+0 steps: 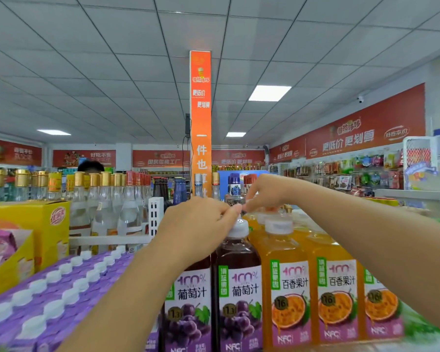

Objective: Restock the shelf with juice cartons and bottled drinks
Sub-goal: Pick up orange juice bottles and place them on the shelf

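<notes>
I log: dark purple grape-juice plastic bottles [239,288] glossy, their white plastic caps [238,229] smooth, matt; orange passion-fruit juice plastic bottles [287,288] shiny too; clear glass bottles [130,212], metallic gold caps [104,179]; yellow cardboard box [36,219], slight sheen.

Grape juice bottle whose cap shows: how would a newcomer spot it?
Find the tall orange pillar, then drop to the front row of square plastic juice bottles below it. The dark purple grape juice bottle stands against the orange passion-fruit juice bottles; unlike its purple neighbour, half hidden behind the left hand, its white cap shows.
</notes>
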